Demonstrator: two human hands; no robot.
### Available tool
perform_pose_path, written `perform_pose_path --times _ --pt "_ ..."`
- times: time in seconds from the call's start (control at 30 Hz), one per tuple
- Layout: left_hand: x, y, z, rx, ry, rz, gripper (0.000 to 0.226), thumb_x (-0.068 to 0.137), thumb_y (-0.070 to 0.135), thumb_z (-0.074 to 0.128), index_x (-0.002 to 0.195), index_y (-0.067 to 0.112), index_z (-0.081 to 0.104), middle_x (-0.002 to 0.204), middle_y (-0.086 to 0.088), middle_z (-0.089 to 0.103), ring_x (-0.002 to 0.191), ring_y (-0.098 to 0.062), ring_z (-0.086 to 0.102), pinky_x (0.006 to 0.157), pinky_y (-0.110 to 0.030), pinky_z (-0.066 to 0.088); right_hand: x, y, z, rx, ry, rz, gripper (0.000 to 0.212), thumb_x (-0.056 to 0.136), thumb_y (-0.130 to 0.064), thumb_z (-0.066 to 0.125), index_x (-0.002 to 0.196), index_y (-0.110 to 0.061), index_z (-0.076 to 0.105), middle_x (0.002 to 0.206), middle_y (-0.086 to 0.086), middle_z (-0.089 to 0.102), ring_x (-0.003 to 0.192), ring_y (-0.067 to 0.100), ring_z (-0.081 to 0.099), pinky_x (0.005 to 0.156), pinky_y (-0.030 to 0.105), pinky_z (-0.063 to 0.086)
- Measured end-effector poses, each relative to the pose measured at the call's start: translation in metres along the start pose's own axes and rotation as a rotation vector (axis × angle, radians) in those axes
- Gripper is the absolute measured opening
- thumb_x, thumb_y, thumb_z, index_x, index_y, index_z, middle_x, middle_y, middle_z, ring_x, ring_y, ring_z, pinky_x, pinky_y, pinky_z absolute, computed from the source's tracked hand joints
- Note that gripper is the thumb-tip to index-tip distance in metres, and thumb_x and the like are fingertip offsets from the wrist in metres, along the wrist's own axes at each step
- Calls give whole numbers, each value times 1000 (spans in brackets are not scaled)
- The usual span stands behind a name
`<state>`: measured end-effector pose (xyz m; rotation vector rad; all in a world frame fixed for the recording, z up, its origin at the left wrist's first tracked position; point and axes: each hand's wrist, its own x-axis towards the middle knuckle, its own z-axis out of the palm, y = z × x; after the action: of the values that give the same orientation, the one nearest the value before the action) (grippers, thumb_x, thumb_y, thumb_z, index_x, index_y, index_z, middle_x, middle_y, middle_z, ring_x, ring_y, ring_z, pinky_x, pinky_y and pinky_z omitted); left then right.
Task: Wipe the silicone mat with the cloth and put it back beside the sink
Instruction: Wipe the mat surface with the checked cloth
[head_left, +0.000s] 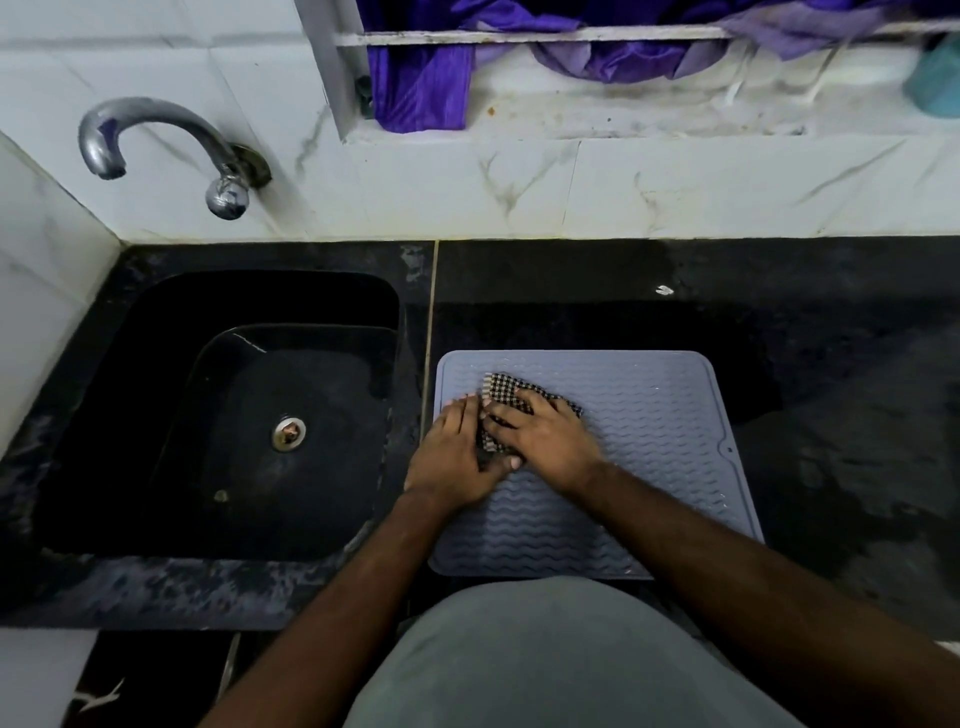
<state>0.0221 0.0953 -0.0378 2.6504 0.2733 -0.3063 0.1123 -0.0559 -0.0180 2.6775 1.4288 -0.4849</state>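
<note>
My left hand (451, 453) and right hand (546, 441) lie flat, fingers straight, pressing the black-and-white checked cloth (506, 391) onto the grey-blue ribbed silicone mat (654, 447) near its 10 o'clock corner. The mat lies on the black stone bench (841, 467), at 3 o'clock from the black sink (156, 364).

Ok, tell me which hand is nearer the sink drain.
Left. The left hand rests at the left edge of the mat, closest to the drain; the right hand presses the cloth farther right.

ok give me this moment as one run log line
phase: wiping | left hand: touches cloth | right hand: flat on cloth | silicone mat: flat on counter, beside sink
</note>
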Motion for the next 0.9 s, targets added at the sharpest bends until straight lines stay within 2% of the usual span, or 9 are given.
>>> perform_pose_path --times 0.1,0.17,0.3,0.5,0.6,0.67,0.73,0.8,0.9 --pt "1 9 5 122 19 -57 111 85 86 26 161 9 4 168 -12 9 155 -26 3 126 -39 8 -7 20 -6 -12 6 -11 52 102 -33 44 151 -43 29 162 -16 19 147 29 15 111 55 24" --pt "3 17 6 160 32 -103 111 83 87 14 160 9 5 167 -13 9 155 -27 2 126 -40 9 -19 39 -7 24 12 22 49 103 -31 42 148 -47 34 160 -20 22 148 26 16 111 53 24" --pt "11 28 1 114 21 -190 96 94 76 24 160 8 12 167 -13 11 155 -28 2 124 -39 9 -41 73 -7 63 16 93 47 102 -30 43 142 -53 40 155 -25 30 144 22 25 108 43 26" --pt "12 33 5 137 29 -230 96 94 75 20 160 6 11 167 -16 10 155 -29 2 126 -41 11 -62 101 -6 94 74 164 42 99 -32 48 134 -54 51 146 -27 44 135 18 36 101 38 30" --pt "15 46 2 104 -8 -267 100 93 75 31 158 3 11 165 -21 10 154 -37 2 124 -48 18 -64 94 0 203 145 229 39 98 -29 51 130 -51 57 143 -24 50 134 18 38 101 40 32" --pt "19 60 0 62 -44 -235 105 86 75 52 157 7 14 159 -23 15 150 -42 11 119 -52 30 -63 88 3 247 182 259 39 97 -27 54 129 -49 59 141 -19 54 133 21 40 102 43 33" --pt "25 81 2 53 -71 -103 113 77 74 66 158 14 14 158 -16 19 147 -38 21 116 -50 35 -64 86 6 275 210 295 41 95 -28 58 131 -47 58 140 -11 56 133 22 41 103 43 33" --pt "33 97 9 84 -110 42 117 76 75 66 160 17 8 164 -12 13 151 -33 15 121 -47 25 -65 86 7 262 210 313 42 94 -32 59 134 -47 55 140 -11 56 134 22 40 103 42 33" --pt "39 105 22 135 -187 86 125 74 81 61 160 21 -6 168 -11 1 155 -33 -2 124 -51 13 -65 89 10 183 181 287 45 96 -35 54 140 -45 48 144 -17 52 136 21 36 103 43 33"
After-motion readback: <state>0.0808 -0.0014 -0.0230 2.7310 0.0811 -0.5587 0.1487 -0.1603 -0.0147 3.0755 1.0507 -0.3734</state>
